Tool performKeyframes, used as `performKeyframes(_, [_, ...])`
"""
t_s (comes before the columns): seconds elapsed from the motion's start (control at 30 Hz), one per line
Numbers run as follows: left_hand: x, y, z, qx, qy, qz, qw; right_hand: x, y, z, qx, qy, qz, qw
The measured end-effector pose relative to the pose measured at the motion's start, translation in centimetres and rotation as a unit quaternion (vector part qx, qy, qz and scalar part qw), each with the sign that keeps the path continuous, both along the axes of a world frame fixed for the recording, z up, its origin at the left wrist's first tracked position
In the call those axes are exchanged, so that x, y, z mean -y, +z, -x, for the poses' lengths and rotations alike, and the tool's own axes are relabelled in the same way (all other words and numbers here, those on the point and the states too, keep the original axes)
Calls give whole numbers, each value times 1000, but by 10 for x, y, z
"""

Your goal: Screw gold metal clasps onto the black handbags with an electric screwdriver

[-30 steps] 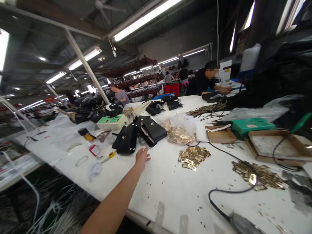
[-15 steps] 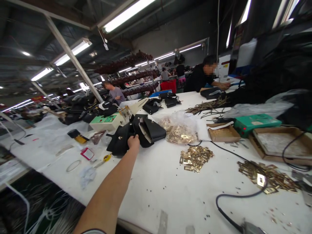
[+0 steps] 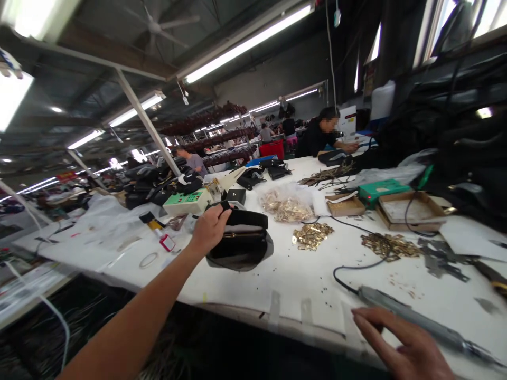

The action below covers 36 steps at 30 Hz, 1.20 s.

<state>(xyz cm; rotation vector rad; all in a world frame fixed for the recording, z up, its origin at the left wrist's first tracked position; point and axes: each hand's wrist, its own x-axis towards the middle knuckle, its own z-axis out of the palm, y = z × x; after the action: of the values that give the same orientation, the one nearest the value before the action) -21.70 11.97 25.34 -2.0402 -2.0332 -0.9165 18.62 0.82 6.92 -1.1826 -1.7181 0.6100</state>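
Observation:
My left hand (image 3: 209,229) grips the top edge of a black leather handbag (image 3: 240,243), which lies on the white worktable (image 3: 285,285) near its front edge. My right hand (image 3: 400,343) hangs open at the bottom right, fingers apart, holding nothing. Closest to it is a grey pen-shaped electric tool (image 3: 412,319) with a black cable, lying on the table. Loose brass fittings (image 3: 311,236) form a small pile ahead of the handbag, and a second pile (image 3: 390,246) lies nearer my right hand.
A plastic bag of brass parts (image 3: 287,206) and a green-and-white control box (image 3: 186,202) stand beyond the handbag. Cardboard trays (image 3: 410,207), black bags and a co-worker (image 3: 317,134) are further along. Small studs are scattered over the table.
My left hand has taken hold of the handbag and pulled it toward the table's front edge. My right hand has come into view at the bottom right. The view has shifted slightly.

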Motion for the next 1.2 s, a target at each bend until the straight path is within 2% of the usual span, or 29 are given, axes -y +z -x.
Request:
performKeyframes(0.1, [51, 3, -40, -106, -73, 38, 991, 11, 61, 21, -53, 43, -102, 992])
performKeyframes(0.17, [82, -3, -67, -113, -122, 82, 983, 15, 92, 31, -66, 74, -144, 985])
performKeyframes(0.23, [108, -13, -93, -88, -175, 131, 972, 18, 111, 36, -64, 96, -160, 980])
performKeyframes(0.3, [128, -26, -116, -51, -221, 167, 959, 18, 118, 38, -58, 113, -161, 979])
performKeyframes(0.37, [140, -40, -136, -19, -252, 185, 950, 19, 118, 38, -46, 151, -128, 979])
performKeyframes(0.47, [149, -63, -159, -6, -275, 199, 941, 21, 110, 32, -29, 210, -36, 977])
performKeyframes(0.67, [154, -100, -186, -13, -311, 252, 916, 25, 88, 11, 20, 203, 100, 974])
performKeyframes(0.77, [151, -108, -195, -11, -323, 275, 905, 25, 72, 6, 10, 157, 119, 980])
performKeyframes(0.9, [144, -112, -201, -2, -330, 297, 896, 23, 56, 5, 1, 95, 79, 992])
performKeyframes(1.07, [133, -120, -204, -3, -335, 309, 890, 19, 53, -3, 49, 156, 72, 984])
performKeyframes(1.2, [123, -128, -207, -17, -345, 319, 883, 11, 49, -15, 31, 193, 155, 968])
